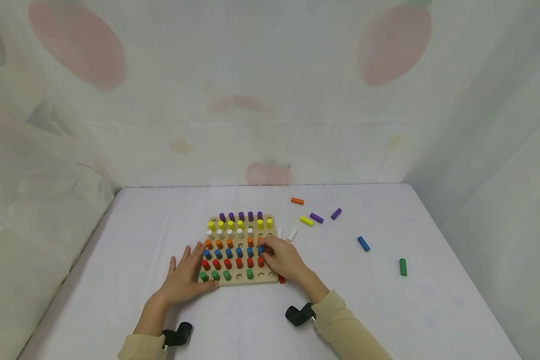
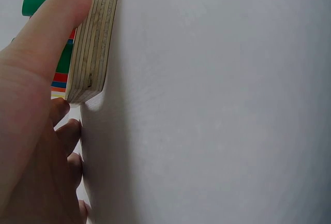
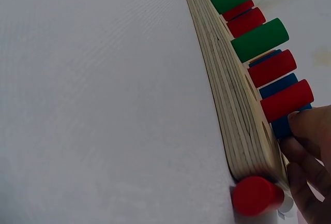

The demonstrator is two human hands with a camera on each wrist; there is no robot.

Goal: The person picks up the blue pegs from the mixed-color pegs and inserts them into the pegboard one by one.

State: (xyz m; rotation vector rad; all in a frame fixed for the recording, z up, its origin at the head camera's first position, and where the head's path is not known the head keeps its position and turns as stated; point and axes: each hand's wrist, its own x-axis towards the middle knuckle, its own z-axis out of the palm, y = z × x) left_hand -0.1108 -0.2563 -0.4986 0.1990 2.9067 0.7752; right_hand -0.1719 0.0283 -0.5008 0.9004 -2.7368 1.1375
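A wooden pegboard (image 1: 270, 280) stands on the white table, with rows of purple, yellow, white, orange, blue, red and green pegs upright in its holes. My right hand (image 1: 284, 257) reaches over the board's right side. Its thumb and fingers pinch a blue peg (image 3: 281, 127) at the right end of the blue row, just behind a red peg (image 3: 287, 100). At the near left corner rests my left hand (image 1: 184, 277), fingers spread along the left edge. The left thumb (image 2: 77, 4) presses the board's front edge beside a green peg (image 2: 36, 1).
Loose pegs lie right of the board: orange (image 1: 297, 201), yellow (image 1: 306, 221), purple (image 1: 317, 218), blue (image 1: 363, 244) and green (image 1: 403, 267). White pegs (image 1: 292, 234) and a red peg (image 3: 253, 196) lie close by its right edge. Fabric walls surround the table.
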